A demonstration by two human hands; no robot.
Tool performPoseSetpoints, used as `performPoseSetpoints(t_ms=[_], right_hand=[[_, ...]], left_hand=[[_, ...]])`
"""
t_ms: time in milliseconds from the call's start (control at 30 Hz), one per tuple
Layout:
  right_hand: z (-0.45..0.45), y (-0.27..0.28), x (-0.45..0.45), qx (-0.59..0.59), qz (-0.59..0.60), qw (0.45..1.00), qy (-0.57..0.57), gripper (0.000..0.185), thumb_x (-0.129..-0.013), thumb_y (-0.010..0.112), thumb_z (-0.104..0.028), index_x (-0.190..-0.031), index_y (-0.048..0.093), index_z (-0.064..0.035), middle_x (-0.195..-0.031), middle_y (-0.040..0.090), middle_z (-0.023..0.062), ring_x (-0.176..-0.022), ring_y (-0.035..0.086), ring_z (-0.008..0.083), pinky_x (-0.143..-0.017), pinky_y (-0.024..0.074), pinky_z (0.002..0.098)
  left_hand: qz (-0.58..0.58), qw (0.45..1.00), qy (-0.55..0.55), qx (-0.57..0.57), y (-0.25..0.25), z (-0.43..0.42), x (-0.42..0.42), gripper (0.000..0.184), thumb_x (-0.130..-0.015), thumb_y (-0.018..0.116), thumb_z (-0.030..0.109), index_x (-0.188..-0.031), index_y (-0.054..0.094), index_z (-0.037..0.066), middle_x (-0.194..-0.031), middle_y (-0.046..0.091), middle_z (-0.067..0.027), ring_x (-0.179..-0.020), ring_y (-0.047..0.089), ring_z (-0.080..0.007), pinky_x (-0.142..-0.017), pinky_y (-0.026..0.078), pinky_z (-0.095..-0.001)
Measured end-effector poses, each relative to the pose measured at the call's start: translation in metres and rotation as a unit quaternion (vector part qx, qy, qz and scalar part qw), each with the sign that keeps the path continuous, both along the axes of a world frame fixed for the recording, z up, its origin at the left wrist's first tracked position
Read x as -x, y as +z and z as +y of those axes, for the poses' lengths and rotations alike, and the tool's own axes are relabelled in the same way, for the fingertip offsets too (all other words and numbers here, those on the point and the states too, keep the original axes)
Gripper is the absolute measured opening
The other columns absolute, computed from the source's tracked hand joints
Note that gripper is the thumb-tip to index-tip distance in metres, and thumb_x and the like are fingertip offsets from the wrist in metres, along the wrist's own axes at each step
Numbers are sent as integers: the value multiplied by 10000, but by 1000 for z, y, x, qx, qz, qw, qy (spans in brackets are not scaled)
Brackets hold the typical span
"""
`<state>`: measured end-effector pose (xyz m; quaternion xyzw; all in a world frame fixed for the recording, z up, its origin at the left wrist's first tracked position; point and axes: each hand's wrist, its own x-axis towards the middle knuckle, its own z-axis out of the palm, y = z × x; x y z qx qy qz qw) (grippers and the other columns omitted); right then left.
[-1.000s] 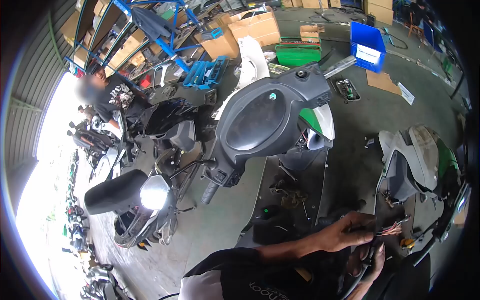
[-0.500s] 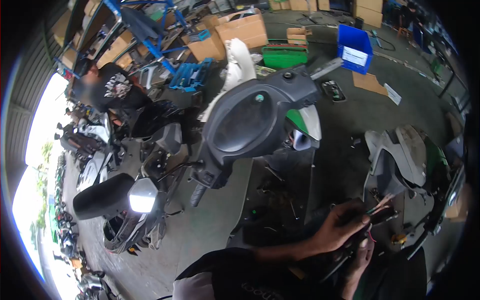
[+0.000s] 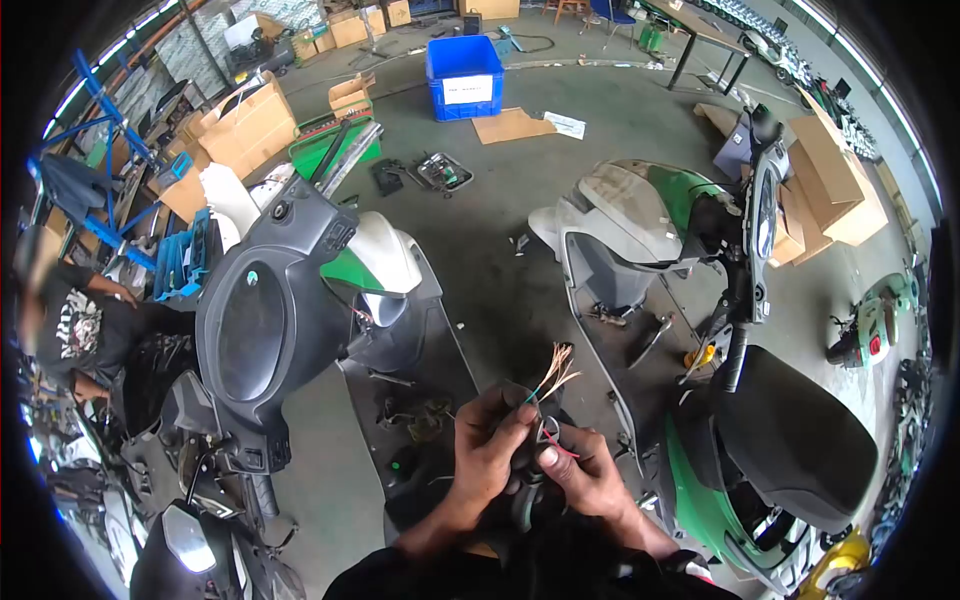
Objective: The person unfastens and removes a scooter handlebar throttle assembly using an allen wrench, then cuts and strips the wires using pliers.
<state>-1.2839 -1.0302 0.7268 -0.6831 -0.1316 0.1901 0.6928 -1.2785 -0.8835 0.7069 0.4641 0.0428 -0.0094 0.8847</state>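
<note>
Close in front of my body, my left hand (image 3: 488, 445) pinches a bundle of wires with bare, splayed copper strands (image 3: 562, 368) sticking up past the fingertips. A short piece of green insulation (image 3: 535, 395) shows just above the thumb. My right hand (image 3: 592, 478) is closed beside it, thumb pressed against the fingers. A thin red wire (image 3: 562, 447) runs out by that thumb, next to a small pale loop (image 3: 549, 428). Dark material between the two hands is hard to make out. Under the hands lies the dark floorboard of a partly stripped scooter (image 3: 250, 330).
Another scooter (image 3: 630, 215) with a black seat (image 3: 790, 440) stands on the right. Ahead are a blue bin (image 3: 465, 60), a green toolbox (image 3: 335, 140), a metal parts tray (image 3: 443, 172) and cardboard boxes (image 3: 835, 180). A person (image 3: 85, 320) crouches at far left.
My view has swung to the right, so the scooter dash sits farther left. Both hands now appear nearer the middle, still together at the wires, with the copper strands pointing upward.
</note>
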Motion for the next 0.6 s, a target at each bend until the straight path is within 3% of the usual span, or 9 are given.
performPoseSetpoints(t_ms=[100,200,300,400,600], right_hand=[[3,-12,6,-10,-13,1000,-23,321,-979,580,-293,-946,607,25,-623,511,-4,-574,424,48,-489,339,255],[8,-16,11,-104,44,992,-61,352,-995,546,-316,-962,599,30,-688,554,3,-580,457,49,-491,353,257],[7,-8,13,-158,86,982,-48,388,-1006,512,-345,-984,593,34,-741,602,27,-606,549,76,-511,391,245],[3,-6,11,-195,95,976,5,430,-1004,501,-368,-1011,584,54,-804,649,95,-696,664,165,-575,478,247],[-3,-4,8,-194,140,971,20,449,-1006,488,-393,-1039,598,41,-792,667,95,-697,667,153,-533,457,222]], left_hand=[[9,1000,-2,1,0,-2,1,107,-930,631,108,-860,587,40,-756,574,44,-676,478,-7,-603,369,-183],[12,1000,-10,-8,1,-2,3,127,-940,631,131,-868,569,46,-729,557,48,-620,451,6,-548,346,-173],[11,999,-29,8,7,-5,4,147,-947,629,143,-864,549,51,-705,537,52,-567,422,15,-493,310,-165],[-17,999,-36,16,5,-6,2,159,-950,625,145,-854,537,53,-690,523,53,-528,406,18,-454,287,-164],[-40,998,-29,-26,8,-6,2,159,-953,614,139,-848,536,50,-672,523,46,-487,396,17,-414,285,-171]])
